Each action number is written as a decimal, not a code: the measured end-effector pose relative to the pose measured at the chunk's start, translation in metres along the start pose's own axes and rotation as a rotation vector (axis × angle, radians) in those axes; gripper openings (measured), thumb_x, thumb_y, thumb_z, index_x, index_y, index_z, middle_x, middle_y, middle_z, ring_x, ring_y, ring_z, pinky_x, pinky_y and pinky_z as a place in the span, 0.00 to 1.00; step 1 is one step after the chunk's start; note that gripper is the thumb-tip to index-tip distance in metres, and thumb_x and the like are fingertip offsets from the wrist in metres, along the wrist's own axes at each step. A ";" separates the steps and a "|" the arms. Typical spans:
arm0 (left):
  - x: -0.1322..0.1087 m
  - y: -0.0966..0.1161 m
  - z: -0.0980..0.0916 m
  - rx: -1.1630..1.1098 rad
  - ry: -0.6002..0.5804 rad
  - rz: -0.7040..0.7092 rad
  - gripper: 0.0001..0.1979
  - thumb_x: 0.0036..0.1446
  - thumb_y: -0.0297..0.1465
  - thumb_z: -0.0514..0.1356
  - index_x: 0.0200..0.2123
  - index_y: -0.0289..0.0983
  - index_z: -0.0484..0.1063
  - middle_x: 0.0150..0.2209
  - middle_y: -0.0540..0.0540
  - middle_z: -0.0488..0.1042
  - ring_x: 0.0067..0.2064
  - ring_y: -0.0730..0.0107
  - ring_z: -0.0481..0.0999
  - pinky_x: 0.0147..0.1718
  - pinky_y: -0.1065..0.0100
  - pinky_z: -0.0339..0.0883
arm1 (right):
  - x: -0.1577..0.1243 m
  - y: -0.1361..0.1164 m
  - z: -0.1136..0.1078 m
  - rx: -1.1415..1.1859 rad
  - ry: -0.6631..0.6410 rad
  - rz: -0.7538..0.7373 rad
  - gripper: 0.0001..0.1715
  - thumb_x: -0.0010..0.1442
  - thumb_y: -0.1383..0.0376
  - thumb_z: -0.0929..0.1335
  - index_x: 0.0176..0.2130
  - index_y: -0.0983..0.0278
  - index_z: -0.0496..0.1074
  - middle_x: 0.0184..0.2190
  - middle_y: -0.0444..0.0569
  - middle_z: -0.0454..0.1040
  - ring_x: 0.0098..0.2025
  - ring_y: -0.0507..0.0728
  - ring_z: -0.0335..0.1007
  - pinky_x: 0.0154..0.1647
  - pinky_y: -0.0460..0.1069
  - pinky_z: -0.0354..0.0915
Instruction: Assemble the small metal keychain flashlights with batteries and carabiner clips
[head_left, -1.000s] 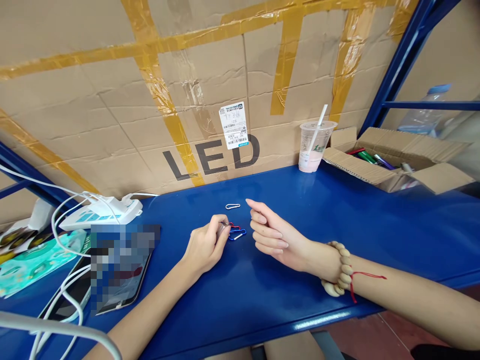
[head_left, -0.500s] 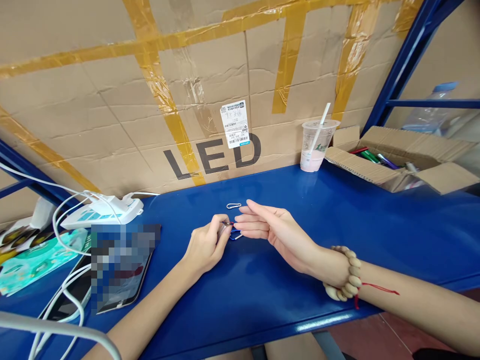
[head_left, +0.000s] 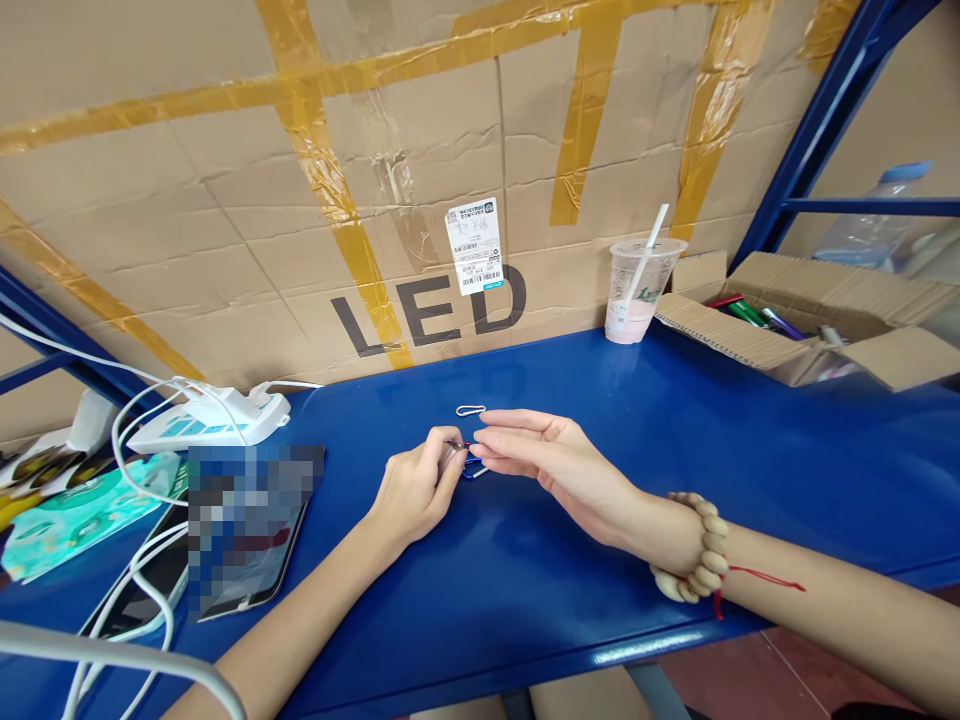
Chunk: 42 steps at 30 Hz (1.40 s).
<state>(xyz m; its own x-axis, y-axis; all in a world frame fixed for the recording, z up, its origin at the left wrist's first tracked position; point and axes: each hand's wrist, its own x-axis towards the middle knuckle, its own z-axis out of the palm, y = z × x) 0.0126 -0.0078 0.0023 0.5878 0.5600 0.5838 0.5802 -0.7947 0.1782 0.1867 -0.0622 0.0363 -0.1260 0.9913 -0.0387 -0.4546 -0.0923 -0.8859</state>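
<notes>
My left hand [head_left: 416, 487] is closed, thumb and index finger pinching a small metal piece with a red end [head_left: 466, 446]; most of it is hidden in the grip. From the right, my right hand [head_left: 566, 465] reaches across with its thumb brought down against its fingers, the tips meeting at the red end. Just below the fingertips lies a blue carabiner [head_left: 474, 474], partly covered by the hands. A silver carabiner [head_left: 470, 410] rests on the blue table a little behind them.
A tablet [head_left: 255, 560], white cables and a power strip [head_left: 217, 415] lie on the left. Toward the back right are a plastic cup with a straw [head_left: 634, 300] and an open cardboard box [head_left: 750, 340] of coloured items. A large taped carton [head_left: 412, 200] stands behind the table.
My right thumb has come down from its raised position to meet the fingers at the red end. My left hand keeps its hold. Both carabiners on the table stay put.
</notes>
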 end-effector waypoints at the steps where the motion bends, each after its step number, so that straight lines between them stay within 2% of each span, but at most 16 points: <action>1: 0.000 0.000 0.000 0.001 0.000 0.001 0.08 0.64 0.33 0.43 0.39 0.39 0.58 0.24 0.54 0.71 0.22 0.74 0.72 0.22 0.75 0.61 | 0.000 0.000 0.000 -0.003 -0.002 0.001 0.17 0.47 0.65 0.74 0.40 0.64 0.75 0.33 0.46 0.79 0.37 0.51 0.75 0.42 0.43 0.71; 12: 0.000 0.000 0.001 0.004 -0.016 -0.015 0.08 0.64 0.34 0.43 0.39 0.38 0.58 0.23 0.54 0.70 0.21 0.75 0.72 0.22 0.75 0.61 | 0.002 0.001 -0.001 -0.022 -0.007 0.012 0.19 0.47 0.66 0.74 0.42 0.65 0.74 0.33 0.47 0.78 0.38 0.53 0.75 0.45 0.47 0.70; 20: 0.000 -0.002 0.001 -0.002 -0.003 0.000 0.07 0.63 0.33 0.44 0.39 0.38 0.58 0.23 0.54 0.70 0.21 0.75 0.72 0.22 0.76 0.60 | 0.001 0.002 -0.001 -0.081 -0.018 0.003 0.22 0.45 0.68 0.74 0.42 0.64 0.74 0.38 0.49 0.78 0.43 0.55 0.73 0.47 0.50 0.68; 25: -0.001 -0.003 0.002 -0.004 -0.009 -0.017 0.07 0.63 0.33 0.44 0.39 0.38 0.58 0.22 0.54 0.70 0.22 0.74 0.72 0.22 0.75 0.61 | 0.003 0.003 -0.003 -0.056 -0.059 0.013 0.22 0.46 0.69 0.73 0.44 0.63 0.74 0.40 0.50 0.77 0.46 0.56 0.72 0.50 0.51 0.66; 31: 0.000 -0.001 0.001 0.001 -0.010 -0.014 0.07 0.63 0.33 0.44 0.38 0.38 0.58 0.22 0.54 0.70 0.22 0.73 0.73 0.22 0.75 0.61 | 0.005 0.004 -0.004 -0.041 -0.038 0.044 0.22 0.46 0.66 0.74 0.43 0.63 0.74 0.42 0.49 0.76 0.45 0.55 0.72 0.51 0.49 0.66; 42: 0.000 0.000 0.000 0.002 -0.021 -0.026 0.07 0.64 0.33 0.43 0.38 0.38 0.58 0.23 0.53 0.71 0.23 0.73 0.73 0.23 0.75 0.61 | 0.005 0.003 -0.003 0.012 -0.042 0.058 0.21 0.49 0.65 0.73 0.45 0.65 0.73 0.36 0.47 0.78 0.42 0.53 0.74 0.48 0.47 0.68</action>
<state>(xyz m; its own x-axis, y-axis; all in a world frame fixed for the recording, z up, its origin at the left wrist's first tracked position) 0.0124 -0.0083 0.0022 0.5846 0.5851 0.5621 0.5964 -0.7796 0.1912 0.1871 -0.0574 0.0319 -0.1894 0.9794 -0.0697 -0.4559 -0.1506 -0.8772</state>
